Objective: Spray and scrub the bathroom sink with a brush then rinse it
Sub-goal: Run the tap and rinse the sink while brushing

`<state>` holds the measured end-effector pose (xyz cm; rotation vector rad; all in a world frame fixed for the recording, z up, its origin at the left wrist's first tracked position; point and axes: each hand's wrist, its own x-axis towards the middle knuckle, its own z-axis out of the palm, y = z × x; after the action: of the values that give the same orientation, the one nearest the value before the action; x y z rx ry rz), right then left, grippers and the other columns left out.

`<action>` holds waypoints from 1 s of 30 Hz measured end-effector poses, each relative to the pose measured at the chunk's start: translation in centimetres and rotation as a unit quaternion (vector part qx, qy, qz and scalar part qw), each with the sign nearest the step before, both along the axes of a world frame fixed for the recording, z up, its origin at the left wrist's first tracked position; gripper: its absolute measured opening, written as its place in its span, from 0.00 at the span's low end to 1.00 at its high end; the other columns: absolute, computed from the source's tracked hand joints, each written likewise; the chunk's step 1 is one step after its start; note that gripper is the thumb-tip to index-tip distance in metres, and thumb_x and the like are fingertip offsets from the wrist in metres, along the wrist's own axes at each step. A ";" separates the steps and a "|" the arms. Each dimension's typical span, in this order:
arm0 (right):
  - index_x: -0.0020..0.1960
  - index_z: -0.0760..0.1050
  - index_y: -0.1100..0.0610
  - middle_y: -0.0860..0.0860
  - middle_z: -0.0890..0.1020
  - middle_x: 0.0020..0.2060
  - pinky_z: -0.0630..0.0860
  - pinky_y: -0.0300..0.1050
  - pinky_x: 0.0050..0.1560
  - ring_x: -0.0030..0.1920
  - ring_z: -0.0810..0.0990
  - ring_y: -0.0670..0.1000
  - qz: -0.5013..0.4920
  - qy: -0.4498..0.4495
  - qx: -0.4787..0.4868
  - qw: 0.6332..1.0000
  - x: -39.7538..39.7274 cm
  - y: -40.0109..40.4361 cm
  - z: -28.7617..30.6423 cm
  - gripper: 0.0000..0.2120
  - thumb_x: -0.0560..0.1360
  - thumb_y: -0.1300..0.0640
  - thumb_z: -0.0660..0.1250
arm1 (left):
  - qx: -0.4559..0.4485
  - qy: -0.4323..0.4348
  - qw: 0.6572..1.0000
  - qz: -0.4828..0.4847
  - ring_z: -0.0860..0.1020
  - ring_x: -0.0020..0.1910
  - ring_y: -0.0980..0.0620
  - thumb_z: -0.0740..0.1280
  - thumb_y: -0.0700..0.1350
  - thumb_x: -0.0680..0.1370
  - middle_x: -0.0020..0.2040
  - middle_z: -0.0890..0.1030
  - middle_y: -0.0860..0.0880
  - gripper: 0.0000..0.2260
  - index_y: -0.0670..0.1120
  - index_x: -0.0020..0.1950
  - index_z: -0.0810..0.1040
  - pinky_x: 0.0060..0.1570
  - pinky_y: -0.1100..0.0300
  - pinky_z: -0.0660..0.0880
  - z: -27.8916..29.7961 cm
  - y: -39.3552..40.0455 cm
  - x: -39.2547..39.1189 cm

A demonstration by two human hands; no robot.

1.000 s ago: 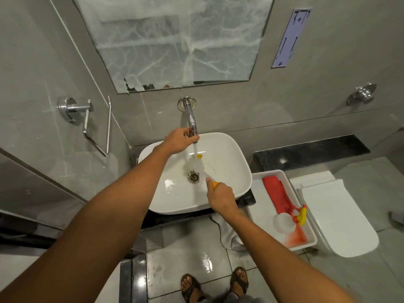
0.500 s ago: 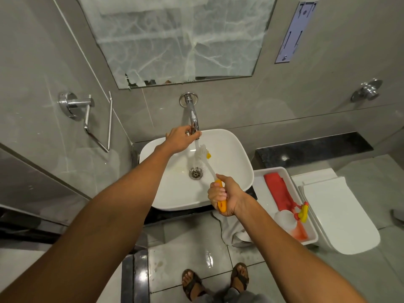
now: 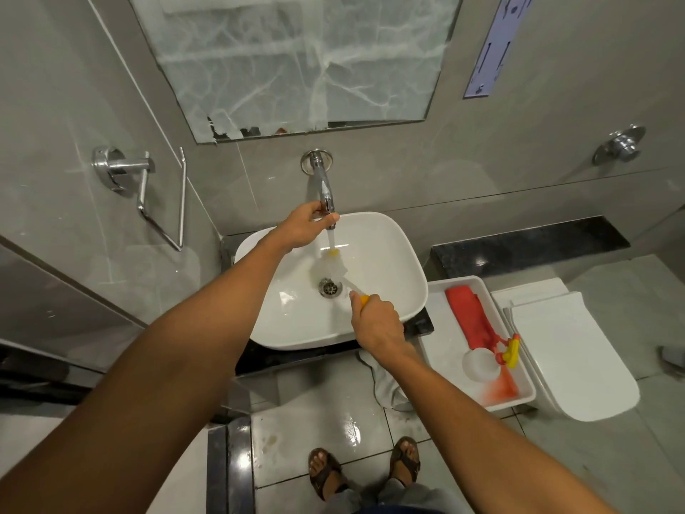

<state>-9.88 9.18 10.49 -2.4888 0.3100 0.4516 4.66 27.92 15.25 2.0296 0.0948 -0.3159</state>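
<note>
Here the left hand [image 3: 304, 226] is wrapped around the end of the tap [image 3: 323, 187], thumb and fingers closed on the spout just above the sink [image 3: 400, 261]. Water [image 3: 330, 239] runs straight down from the spout into the bowl. The right hand [image 3: 376, 320] is clenched on the orange handle of the brush [image 3: 335, 259], gripping it over the front right part of the sink. The brush slants away from the hand toward the back of the bowl, its white head lying under the stream, just behind the drain [image 3: 328, 287]. A small yellow tip shows at the far end of the head, right where the water lands. The bowl is white and wet, with glints near the drain.

To the right of the sink, a white tray [image 3: 441, 328] sits touching the counter edge. In it lie a red cloth [image 3: 470, 317], a spray bottle [image 3: 496, 359] on its side with a red and yellow trigger, and a little reddish liquid pooled at the near corner. A toilet [image 3: 571, 358] with its lid down stands just beyond the tray. A grey rag [image 3: 385, 387] hangs below the counter by the right wrist. Two sandalled feet [image 3: 365, 469] stand on the wet tiled floor.
</note>
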 end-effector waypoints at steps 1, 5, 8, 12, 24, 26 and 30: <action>0.62 0.78 0.61 0.60 0.83 0.57 0.79 0.56 0.59 0.58 0.83 0.62 0.002 -0.002 -0.013 1.000 -0.1 0.2 -0.2 0.32 0.85 0.36 0.49 | 0.002 0.003 1.000 -0.014 0.79 0.68 0.47 0.68 0.52 0.86 0.61 0.85 0.48 0.18 0.43 0.72 0.78 0.77 0.48 0.70 0.1 0.1 0.1; 0.62 0.77 0.62 0.60 0.83 0.58 0.80 0.56 0.59 0.58 0.83 0.62 0.001 0.002 -0.013 1.000 -0.5 0.7 -0.7 0.32 0.85 0.36 0.49 | -0.001 0.013 0.999 -0.044 0.79 0.59 0.50 0.67 0.51 0.87 0.54 0.84 0.51 0.15 0.43 0.69 0.79 0.67 0.57 0.71 -0.1 0.7 0.6; 0.64 0.78 0.62 0.60 0.83 0.59 0.80 0.56 0.60 0.59 0.83 0.62 -0.008 0.009 -0.010 1.000 -0.4 1.0 -0.9 0.33 0.85 0.36 0.49 | 0.007 0.000 0.999 -0.042 0.77 0.50 0.51 0.70 0.52 0.85 0.49 0.82 0.49 0.13 0.44 0.63 0.83 0.59 0.57 0.71 -0.2 0.9 1.1; 0.63 0.79 0.63 0.60 0.84 0.58 0.81 0.56 0.60 0.58 0.83 0.62 -0.012 0.012 -0.007 1.000 0.0 1.0 -0.9 0.34 0.85 0.36 0.49 | 0.005 -0.018 1.000 -0.002 0.77 0.48 0.48 0.76 0.52 0.81 0.47 0.83 0.39 0.17 0.40 0.60 0.86 0.58 0.53 0.76 -0.6 0.8 1.1; 0.62 0.80 0.63 0.61 0.84 0.58 0.80 0.56 0.61 0.59 0.83 0.63 -0.024 0.001 0.002 1.000 0.4 0.6 -0.7 0.34 0.85 0.37 0.49 | 0.122 -0.120 0.977 0.124 0.73 0.30 0.56 0.79 0.60 0.76 0.31 0.81 0.50 0.22 0.39 0.47 0.88 0.31 0.63 0.67 -1.9 -1.6 0.2; 0.62 0.80 0.63 0.60 0.83 0.58 0.80 0.55 0.59 0.58 0.83 0.62 -0.017 -0.005 -0.004 1.000 0.3 0.7 -0.6 0.33 0.85 0.37 0.50 | 0.148 -0.118 0.974 0.127 0.80 0.35 0.48 0.78 0.61 0.77 0.39 0.87 0.42 0.24 0.38 0.47 0.88 0.36 0.56 0.76 -1.8 -1.9 0.2; 0.61 0.80 0.62 0.60 0.84 0.57 0.80 0.55 0.58 0.57 0.83 0.62 -0.013 -0.013 -0.006 1.000 0.4 1.2 -0.8 0.32 0.85 0.37 0.50 | 0.198 -0.133 0.959 0.154 0.84 0.42 0.42 0.76 0.61 0.78 0.43 0.87 0.41 0.23 0.39 0.45 0.86 0.43 0.48 0.79 -1.8 -3.0 0.0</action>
<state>-9.50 10.38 9.70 -2.4975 0.3339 0.4079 4.71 24.95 13.47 2.3900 0.3254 0.1897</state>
